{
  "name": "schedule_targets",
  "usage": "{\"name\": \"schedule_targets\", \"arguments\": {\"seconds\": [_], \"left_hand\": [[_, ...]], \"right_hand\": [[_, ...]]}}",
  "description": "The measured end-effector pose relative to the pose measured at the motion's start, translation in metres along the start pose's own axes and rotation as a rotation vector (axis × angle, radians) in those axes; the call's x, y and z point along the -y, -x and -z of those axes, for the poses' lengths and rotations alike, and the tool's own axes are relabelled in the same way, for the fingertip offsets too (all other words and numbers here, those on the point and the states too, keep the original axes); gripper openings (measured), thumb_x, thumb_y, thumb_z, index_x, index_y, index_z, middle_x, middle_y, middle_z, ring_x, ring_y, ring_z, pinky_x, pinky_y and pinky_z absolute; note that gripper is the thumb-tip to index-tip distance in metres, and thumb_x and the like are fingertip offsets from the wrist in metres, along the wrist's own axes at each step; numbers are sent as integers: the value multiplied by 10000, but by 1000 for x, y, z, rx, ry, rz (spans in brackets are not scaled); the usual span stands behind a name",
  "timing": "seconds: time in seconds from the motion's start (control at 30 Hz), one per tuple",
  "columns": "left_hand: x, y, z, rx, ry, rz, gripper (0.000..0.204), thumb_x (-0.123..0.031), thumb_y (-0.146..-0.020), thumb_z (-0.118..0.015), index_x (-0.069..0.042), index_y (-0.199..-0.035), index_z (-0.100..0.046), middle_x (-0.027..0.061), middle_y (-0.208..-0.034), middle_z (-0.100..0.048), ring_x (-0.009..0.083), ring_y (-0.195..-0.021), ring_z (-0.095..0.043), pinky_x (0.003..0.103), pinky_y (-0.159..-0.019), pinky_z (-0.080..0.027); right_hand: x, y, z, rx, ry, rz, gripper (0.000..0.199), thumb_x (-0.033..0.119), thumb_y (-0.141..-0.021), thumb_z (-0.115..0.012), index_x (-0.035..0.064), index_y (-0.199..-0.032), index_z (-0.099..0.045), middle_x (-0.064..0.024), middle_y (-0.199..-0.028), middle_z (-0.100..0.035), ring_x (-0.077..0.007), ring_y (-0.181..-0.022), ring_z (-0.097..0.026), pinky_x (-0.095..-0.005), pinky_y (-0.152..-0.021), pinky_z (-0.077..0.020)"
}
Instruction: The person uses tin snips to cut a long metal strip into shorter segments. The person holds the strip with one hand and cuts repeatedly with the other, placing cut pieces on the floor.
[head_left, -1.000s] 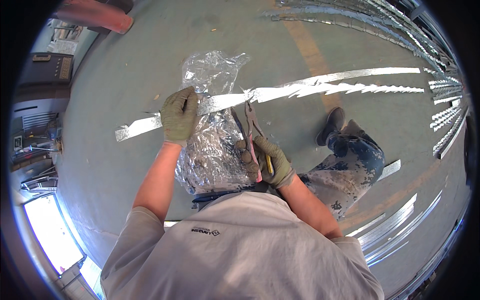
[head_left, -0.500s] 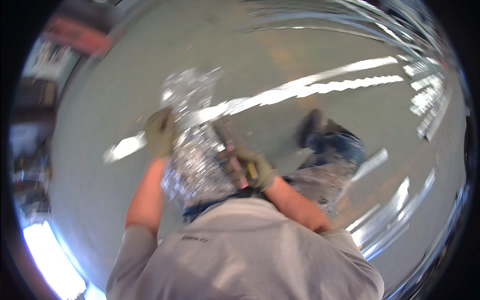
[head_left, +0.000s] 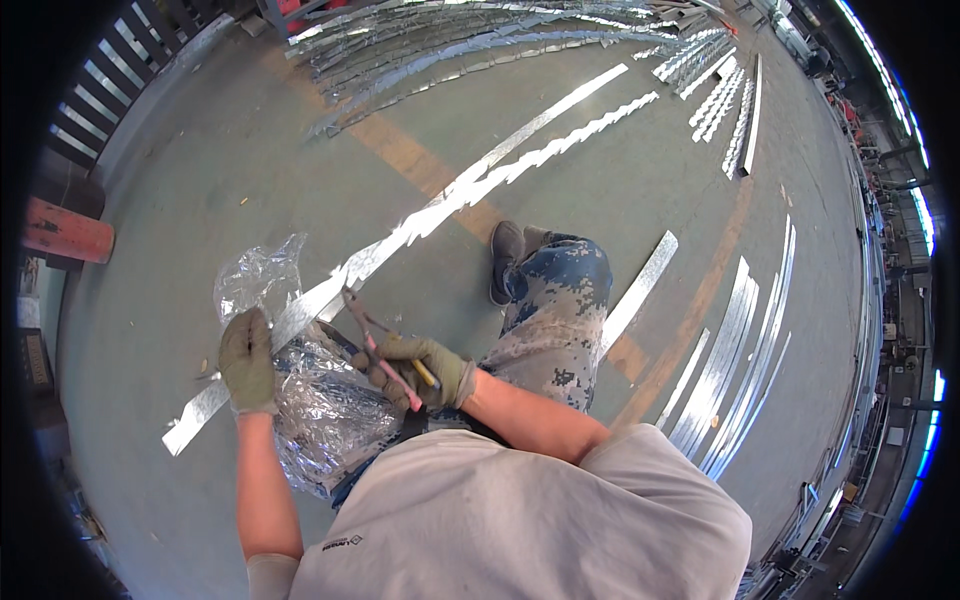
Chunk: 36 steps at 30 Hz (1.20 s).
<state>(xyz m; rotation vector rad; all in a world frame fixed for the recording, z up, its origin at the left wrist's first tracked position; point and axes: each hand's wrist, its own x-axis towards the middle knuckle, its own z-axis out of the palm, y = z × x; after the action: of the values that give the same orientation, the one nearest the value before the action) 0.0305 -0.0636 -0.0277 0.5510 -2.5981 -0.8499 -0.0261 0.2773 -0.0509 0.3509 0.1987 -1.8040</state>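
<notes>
My left hand, in an olive work glove, has its fingers curled over a long shiny metal strip slanting across in front of me. My right hand, gloved alike, is closed on a plier-like hand tool with pink and yellow handle parts. The tool's tip points at the strip, right of my left hand; I cannot tell whether they touch. Crumpled clear plastic film covers my left leg, and more of it sticks up beyond the strip. The strip's far part splits into a flat and a zigzag-edged length.
More metal strips lie piled at the far side, with shorter zigzag pieces at far right. Flat strips lie to my right. A red cylinder and a dark slatted frame stand at left.
The view has swung toward the right and steadied, so the strips and floor look shifted. The tool's tip now points at the strip. My left hand stays at the strip.
</notes>
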Motion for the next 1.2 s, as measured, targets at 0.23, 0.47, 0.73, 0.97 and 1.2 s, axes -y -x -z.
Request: {"name": "schedule_targets", "arguments": {"seconds": [0.23,0.47,0.73,0.97,1.2], "left_hand": [[-36,-33,-16,242,-40,22,482,-365,-1100,-786,0,-1413,-812,226,-1390,-825,435,-1287,-781,510,-1171,-588],[-20,-27,-11,424,-422,-188,779,-503,-1018,-840,-37,-1618,-667,232,-1547,-738,424,-1466,-672,517,-1283,-493],[-11,-17,-23,491,-549,-254,566,-278,-1022,-823,-135,-1555,-692,143,-1413,-752,388,-1401,-663,541,-1274,-451],[-10,-22,-29,527,-599,-253,565,-285,-1037,-815,-150,-1570,-684,141,-1392,-750,380,-1364,-670,535,-1226,-470],[-9,-17,-26,502,-588,-263,543,-314,-1057,-798,-160,-1567,-696,134,-1395,-751,364,-1356,-675,537,-1212,-471]], "right_hand": [[34,9,19,68,-103,26,528,344,-1196,-660,-48,-1550,-638,-117,-1119,-767,-204,-776,-717,-382,-605,-556],[47,-1,36,137,-78,-43,561,285,-1203,-619,-55,-1648,-585,-157,-1190,-796,-248,-860,-785,-431,-689,-600],[34,-7,32,-91,112,19,504,236,-1192,-643,-47,-1608,-618,-218,-1269,-820,-336,-995,-847,-512,-839,-708],[10,-3,9,-525,663,-93,365,175,-1108,-790,18,-1431,-729,-181,-1186,-842,-288,-976,-845,-464,-817,-700],[5,-29,-7,-637,1211,-114,445,306,-1071,-868,-19,-1351,-748,-143,-1191,-837,-227,-968,-805,-401,-791,-644]]}}
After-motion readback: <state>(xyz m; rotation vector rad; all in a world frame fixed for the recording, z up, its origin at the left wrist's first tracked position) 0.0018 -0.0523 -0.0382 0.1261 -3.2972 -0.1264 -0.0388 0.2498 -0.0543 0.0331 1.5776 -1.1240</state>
